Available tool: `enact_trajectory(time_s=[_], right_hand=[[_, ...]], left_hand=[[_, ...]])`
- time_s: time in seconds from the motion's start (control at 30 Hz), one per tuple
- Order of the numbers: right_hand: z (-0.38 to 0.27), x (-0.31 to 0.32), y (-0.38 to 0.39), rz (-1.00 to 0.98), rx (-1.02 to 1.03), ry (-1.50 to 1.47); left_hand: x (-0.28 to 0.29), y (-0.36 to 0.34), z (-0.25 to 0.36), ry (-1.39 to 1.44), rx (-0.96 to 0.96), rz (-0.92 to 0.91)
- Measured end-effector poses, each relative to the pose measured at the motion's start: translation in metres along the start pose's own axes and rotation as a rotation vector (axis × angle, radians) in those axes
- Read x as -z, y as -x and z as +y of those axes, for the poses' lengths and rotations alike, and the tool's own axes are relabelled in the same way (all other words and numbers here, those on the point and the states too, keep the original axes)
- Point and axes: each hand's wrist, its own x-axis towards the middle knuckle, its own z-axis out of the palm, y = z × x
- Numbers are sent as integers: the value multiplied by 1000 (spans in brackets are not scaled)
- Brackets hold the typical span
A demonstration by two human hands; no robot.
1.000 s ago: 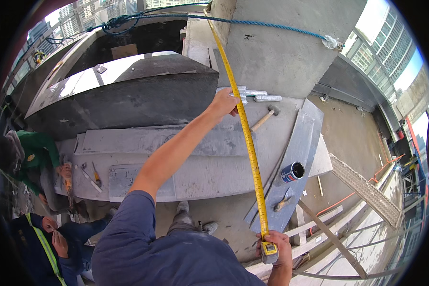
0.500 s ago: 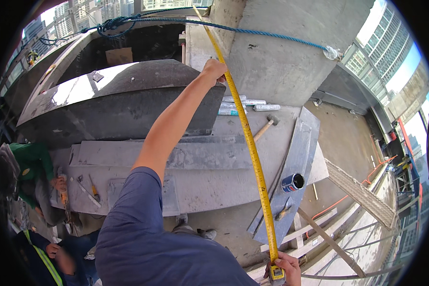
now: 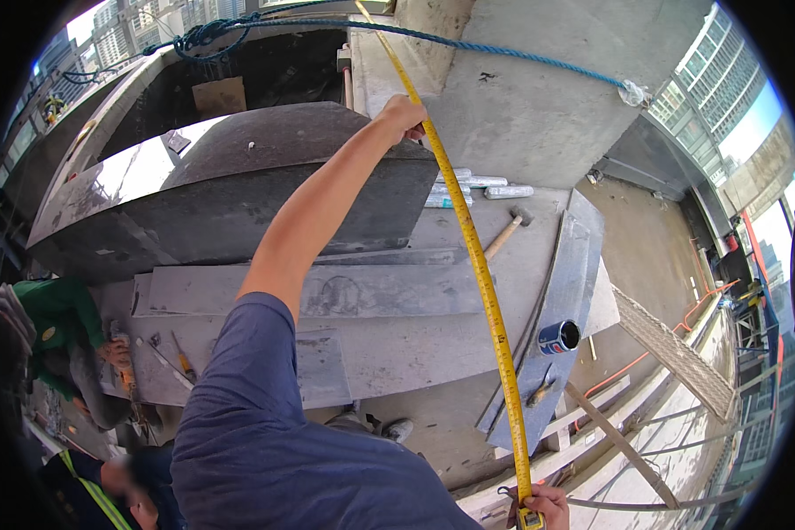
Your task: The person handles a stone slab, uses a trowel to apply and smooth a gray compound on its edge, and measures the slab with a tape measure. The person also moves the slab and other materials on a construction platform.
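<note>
A yellow tape measure blade [image 3: 483, 274] stretches from the concrete column's foot at the top down to its case [image 3: 530, 519] at the lower edge. My right hand [image 3: 552, 505] is wrapped round the case. Far out, my left hand [image 3: 403, 117] is closed at the blade's edge; its fingertips are partly hidden. Beneath the blade, a mallet [image 3: 507, 231] lies near several silver foil tubes [image 3: 508, 192]. To the right, a blue can [image 3: 556, 337] stands on a long grey stone slab [image 3: 583, 256], with a small handled tool [image 3: 541, 391] beside it.
A blue rope [image 3: 468, 44] crosses in front of the concrete column [image 3: 539, 106]. Dark stone blocks [image 3: 238, 208] stand at left. A co-worker in a green sleeve [image 3: 66, 309] holds a power tool; another in a striped vest [image 3: 93, 495] is lower left. A timber brace [image 3: 623, 446] lies right.
The view has shifted slightly, so the slabs, can and mallet sit a little further right. Both hands keep their hold on the tape measure, and the case sits lower in view.
</note>
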Motion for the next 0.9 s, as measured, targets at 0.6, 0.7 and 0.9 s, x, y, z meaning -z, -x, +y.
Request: enact_trajectory(time_s=[0.6, 0.7, 0.9], right_hand=[[-52, -95, -29, 110, 19, -213], [-72, -116, -46, -10, 32, -228], [-97, -152, -82, -190, 58, -196]], left_hand=[[32, -30, 10, 198, 73, -53], [42, -36, 10, 188, 67, -76], [52, -53, -9, 176, 92, -62]])
